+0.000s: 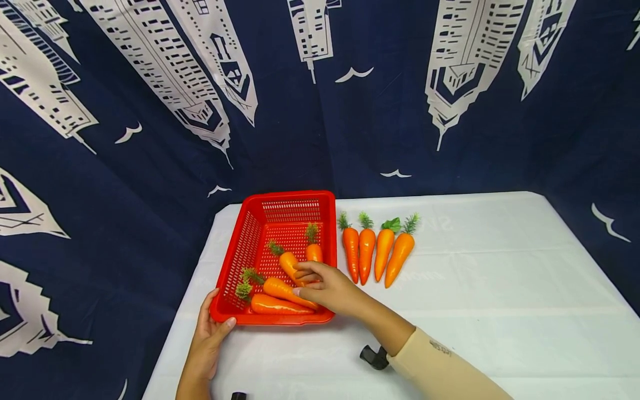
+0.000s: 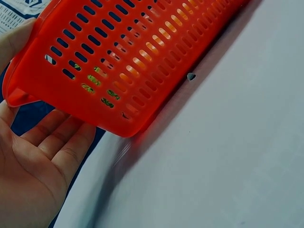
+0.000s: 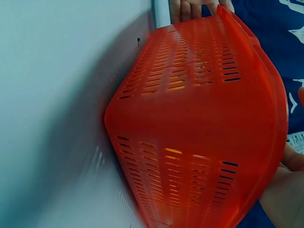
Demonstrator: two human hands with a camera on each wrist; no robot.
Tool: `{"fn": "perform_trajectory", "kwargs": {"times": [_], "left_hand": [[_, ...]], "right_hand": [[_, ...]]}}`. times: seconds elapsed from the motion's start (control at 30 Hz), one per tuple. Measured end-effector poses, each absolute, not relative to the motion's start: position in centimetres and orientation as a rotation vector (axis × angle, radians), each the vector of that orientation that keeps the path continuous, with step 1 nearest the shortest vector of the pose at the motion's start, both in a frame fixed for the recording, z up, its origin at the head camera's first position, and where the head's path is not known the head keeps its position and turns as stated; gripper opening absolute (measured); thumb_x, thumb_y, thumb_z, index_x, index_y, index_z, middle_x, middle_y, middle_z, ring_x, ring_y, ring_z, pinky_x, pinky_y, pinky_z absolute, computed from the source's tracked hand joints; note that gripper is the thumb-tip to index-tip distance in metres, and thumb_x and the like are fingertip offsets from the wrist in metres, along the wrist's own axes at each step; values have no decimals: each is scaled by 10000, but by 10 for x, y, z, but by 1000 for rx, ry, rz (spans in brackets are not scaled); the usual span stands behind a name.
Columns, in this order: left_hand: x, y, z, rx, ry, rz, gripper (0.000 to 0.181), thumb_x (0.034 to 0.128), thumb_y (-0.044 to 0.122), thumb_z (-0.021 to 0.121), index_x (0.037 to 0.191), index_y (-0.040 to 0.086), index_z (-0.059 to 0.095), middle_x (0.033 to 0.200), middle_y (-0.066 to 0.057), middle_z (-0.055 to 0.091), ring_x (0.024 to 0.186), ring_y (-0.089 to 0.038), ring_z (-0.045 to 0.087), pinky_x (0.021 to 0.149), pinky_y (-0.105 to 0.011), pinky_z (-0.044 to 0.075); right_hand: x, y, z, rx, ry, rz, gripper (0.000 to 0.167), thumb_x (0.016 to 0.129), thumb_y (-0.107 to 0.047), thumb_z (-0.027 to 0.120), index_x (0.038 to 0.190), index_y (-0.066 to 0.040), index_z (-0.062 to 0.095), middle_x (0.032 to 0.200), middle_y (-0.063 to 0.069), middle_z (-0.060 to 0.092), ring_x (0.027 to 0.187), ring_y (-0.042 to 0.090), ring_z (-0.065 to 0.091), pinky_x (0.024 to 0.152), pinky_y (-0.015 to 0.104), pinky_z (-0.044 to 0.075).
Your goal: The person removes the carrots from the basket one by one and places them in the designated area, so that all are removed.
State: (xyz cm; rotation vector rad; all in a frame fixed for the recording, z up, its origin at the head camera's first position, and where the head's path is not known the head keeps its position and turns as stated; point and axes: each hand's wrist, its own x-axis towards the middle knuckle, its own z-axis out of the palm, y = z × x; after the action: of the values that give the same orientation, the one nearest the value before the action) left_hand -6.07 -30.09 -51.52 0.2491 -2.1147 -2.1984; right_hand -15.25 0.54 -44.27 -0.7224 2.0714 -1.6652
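A red plastic basket (image 1: 327, 222) with slotted walls stands at the left of the table. My left hand (image 1: 205, 339) grips its near left corner, thumb over the rim and fingers along the outside; the left wrist view shows those fingers (image 2: 71, 147) under the rim. Inside lie several orange toy carrots (image 1: 282, 304) with green tops. Over the basket's right side, my right hand (image 1: 330, 289) hovers with thumb and fingers apart, partly covering one carrot (image 1: 288, 262). Whether its fingertips touch that carrot is unclear. The right wrist view mostly shows the basket's outer corner (image 3: 190, 114).
Right of the basket, several more carrots (image 1: 367, 250) lie side by side, tops toward the back. A black object (image 1: 374, 357) sits near the right forearm, and another black piece (image 1: 239, 396) at the bottom edge. A dark blue patterned curtain (image 1: 300, 139) hangs behind the white table (image 1: 500, 289).
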Motion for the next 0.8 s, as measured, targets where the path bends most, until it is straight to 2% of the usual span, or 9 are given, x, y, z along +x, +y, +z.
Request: {"fn": "perform_trajectory", "kwargs": {"times": [0.13,0.3,0.57,0.8], "left_hand": [[-61,-301,-516,246,-2114,-2199,802,953,-12,618,1596,238,208,1663,-43,136,1310,65,413,1023,-90,441],[-61,-301,-517,265,-2113,-2205,803,951,-11,621,1594,241,212,1663,-46,139,1303,73,417,1022,-85,437],[-60,-301,-516,277,-2113,-2206,811,947,-9,628,1594,243,209,1663,-50,132,1300,77,413,1022,-81,435],[-60,-301,-515,279,-2112,-2203,807,949,-14,623,1593,240,209,1650,-32,159,1292,80,429,1018,-87,442]], "right_hand": [[-154,-1,-442,-738,2080,-1631,593,934,-327,725,1457,-142,516,1362,40,631,1287,281,590,1052,361,526],[-156,-10,-445,-762,2065,-1579,611,936,-327,720,1461,-102,504,1394,99,617,1283,283,602,1061,365,520],[-161,-19,-442,-801,2100,-1426,720,913,-410,736,1498,-98,456,1463,89,562,1331,250,557,1119,402,473],[-166,-27,-443,-822,2117,-1335,779,882,-436,763,1494,-61,459,1465,93,556,1326,250,561,1109,413,481]]}}
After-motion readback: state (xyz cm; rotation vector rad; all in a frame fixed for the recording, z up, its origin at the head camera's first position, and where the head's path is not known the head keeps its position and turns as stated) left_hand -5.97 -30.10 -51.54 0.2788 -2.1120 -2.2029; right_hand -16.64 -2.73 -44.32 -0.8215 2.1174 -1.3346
